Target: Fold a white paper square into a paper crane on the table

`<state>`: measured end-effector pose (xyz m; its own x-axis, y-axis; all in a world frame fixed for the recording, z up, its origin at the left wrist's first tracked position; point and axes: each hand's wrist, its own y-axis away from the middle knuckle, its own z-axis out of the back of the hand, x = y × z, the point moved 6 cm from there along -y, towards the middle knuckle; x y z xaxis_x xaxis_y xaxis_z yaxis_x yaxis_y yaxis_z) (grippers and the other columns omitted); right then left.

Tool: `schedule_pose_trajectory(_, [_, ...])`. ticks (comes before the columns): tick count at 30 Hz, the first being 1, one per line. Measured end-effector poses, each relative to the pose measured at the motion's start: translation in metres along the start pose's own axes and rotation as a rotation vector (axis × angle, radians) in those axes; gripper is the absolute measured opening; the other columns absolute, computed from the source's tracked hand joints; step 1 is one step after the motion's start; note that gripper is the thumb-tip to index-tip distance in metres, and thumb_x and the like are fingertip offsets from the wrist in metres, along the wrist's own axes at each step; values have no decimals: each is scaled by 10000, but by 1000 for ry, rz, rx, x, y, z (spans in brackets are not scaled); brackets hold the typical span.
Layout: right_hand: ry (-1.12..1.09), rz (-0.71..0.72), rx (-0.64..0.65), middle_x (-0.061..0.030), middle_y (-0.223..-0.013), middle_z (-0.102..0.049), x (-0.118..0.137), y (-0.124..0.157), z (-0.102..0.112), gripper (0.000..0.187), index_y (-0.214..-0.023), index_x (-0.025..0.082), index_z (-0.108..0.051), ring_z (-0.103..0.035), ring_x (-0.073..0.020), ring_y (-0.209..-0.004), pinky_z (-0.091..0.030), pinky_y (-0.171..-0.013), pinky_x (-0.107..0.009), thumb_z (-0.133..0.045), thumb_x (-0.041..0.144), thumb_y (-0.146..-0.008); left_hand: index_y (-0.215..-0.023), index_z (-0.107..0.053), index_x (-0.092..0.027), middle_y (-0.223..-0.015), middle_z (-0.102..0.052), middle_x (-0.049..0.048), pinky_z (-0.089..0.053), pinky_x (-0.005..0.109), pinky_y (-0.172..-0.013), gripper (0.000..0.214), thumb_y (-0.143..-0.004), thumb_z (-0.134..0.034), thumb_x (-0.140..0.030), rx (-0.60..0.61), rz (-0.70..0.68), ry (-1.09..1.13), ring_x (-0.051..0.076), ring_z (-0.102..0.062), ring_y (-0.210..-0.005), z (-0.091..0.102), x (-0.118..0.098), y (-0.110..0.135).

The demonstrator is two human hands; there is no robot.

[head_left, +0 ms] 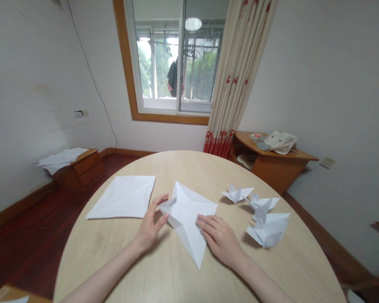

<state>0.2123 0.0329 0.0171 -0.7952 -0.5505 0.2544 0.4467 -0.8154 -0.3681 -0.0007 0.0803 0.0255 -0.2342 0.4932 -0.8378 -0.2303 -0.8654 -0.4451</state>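
A white sheet folded into a pointed star-like shape (186,214) lies on the round wooden table (177,269) in front of me. My left hand (151,223) pinches its left corner between thumb and fingers. On the sheet's right flap rests my right hand (219,237), palm down with the fingers stretched out and pressing the paper flat. A flat creased white sheet (123,197) lies just left of my left hand.
Three folded white paper figures (265,221) stand on the table to the right. A low wooden cabinet (80,166) with papers on it sits at the left wall, a wooden desk (271,162) with a bag by the curtain and window.
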Motion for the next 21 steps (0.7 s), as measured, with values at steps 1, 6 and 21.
schedule_pose_trajectory(1, [15,-36,-3,-113,-1299,-611,-5,0,-2,335,-1200,175,-638,-555,-267,-1152,-441,-992,-480,-417,202,-950,-1293,-497,-223,-1343,-527,118,-442,433,-992,519,-906,-434,-564,-5,15,19,290,-500,-1242,3,-1,-2])
schedule_pose_trajectory(6, [102,-203,-44,-98,-1431,-488,-27,2,-15,385,-1277,187,-588,-414,-315,-1307,-382,-1053,-511,-481,303,-925,-928,-715,-186,-1285,-580,127,-468,410,-909,597,-905,-319,-633,-15,84,49,304,-530,-1174,15,-2,-11])
schedule_pose_trajectory(21, [-40,-336,-102,-151,-1517,-336,-60,9,-31,517,-1421,182,-406,-372,-313,-1355,-328,-1083,-533,-427,320,-923,-468,-570,-166,-613,-644,51,-398,246,-528,556,-749,-549,-645,-61,331,13,173,-564,-578,19,18,-13])
